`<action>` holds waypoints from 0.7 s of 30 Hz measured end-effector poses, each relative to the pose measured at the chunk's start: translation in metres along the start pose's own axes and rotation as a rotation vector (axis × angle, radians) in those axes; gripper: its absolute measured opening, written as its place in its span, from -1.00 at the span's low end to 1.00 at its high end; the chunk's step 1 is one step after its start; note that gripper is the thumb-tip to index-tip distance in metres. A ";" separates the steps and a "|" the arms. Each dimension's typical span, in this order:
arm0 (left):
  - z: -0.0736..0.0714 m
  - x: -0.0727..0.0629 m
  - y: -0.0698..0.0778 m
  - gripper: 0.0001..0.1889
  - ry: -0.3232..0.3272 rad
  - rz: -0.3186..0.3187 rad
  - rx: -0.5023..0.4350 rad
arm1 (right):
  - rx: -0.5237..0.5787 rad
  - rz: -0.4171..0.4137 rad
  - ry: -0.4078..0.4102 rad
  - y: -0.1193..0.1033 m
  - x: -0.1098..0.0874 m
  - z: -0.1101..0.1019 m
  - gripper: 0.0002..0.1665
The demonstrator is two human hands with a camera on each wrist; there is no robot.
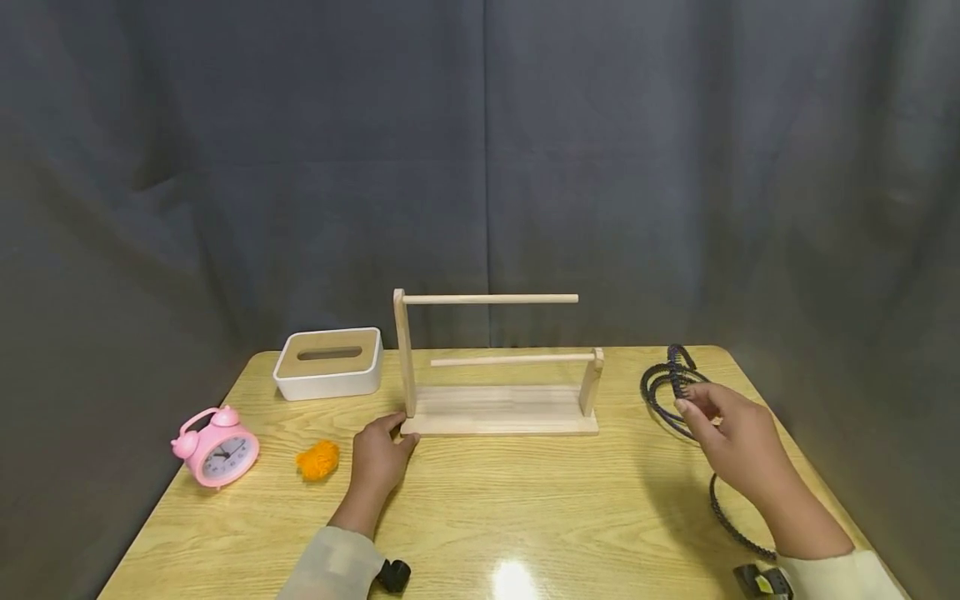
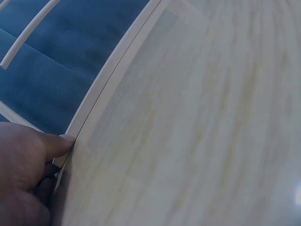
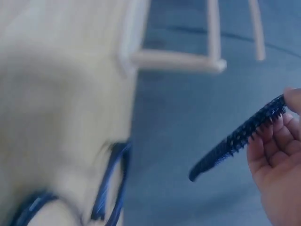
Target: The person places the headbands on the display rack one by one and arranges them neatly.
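The headband (image 3: 235, 136) was in the pinch of the right hand (image 1: 731, 433), near other bands (image 3: 102, 197), right of the rack (image 1: 506, 408); the left hand (image 1: 378, 454) gripped its near-left corner. Pick-up seemed in hand; threading onto a bar (image 1: 491, 299) probably called for steadying.

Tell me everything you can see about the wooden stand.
The wooden stand looks like pale, plain wood: a flat base, a taller post at its left end, a shorter post at its right, each carrying a horizontal rod that ends free. It sits upright towards the table's back, its rods bare. The left hand pinches the base's left end.
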State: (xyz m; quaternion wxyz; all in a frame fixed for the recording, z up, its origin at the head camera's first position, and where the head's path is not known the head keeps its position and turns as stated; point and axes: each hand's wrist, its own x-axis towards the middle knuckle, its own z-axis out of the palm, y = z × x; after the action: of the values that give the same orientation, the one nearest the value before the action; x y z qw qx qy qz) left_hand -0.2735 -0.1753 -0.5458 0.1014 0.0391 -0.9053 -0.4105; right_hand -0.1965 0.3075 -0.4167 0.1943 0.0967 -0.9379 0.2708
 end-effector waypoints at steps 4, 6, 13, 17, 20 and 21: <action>0.000 0.001 0.000 -0.50 0.006 0.003 0.001 | 0.173 0.126 -0.036 -0.023 0.015 -0.013 -0.53; 0.001 0.001 -0.001 -0.50 0.009 0.006 0.004 | 0.297 0.181 -0.059 -0.034 0.023 -0.019 -0.49; 0.002 0.001 -0.003 -0.51 0.010 0.016 0.009 | 1.189 0.203 -0.085 -0.056 0.046 -0.019 -0.73; 0.001 0.001 -0.003 -0.52 0.020 0.021 0.015 | 1.369 0.185 -0.109 -0.065 0.056 -0.012 -0.74; 0.001 0.001 -0.003 -0.52 0.026 0.018 0.016 | 1.363 0.228 -0.108 -0.072 0.063 -0.004 -0.74; 0.002 0.001 -0.003 -0.52 0.027 0.016 0.014 | 1.354 0.242 -0.110 -0.074 0.064 -0.002 -0.74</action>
State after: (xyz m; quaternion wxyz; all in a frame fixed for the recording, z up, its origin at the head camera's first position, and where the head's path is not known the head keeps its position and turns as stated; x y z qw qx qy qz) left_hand -0.2749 -0.1762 -0.5488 0.1166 0.0380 -0.9070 -0.4030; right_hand -0.2329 0.2415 -0.3535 0.0115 0.1050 -0.5749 0.8114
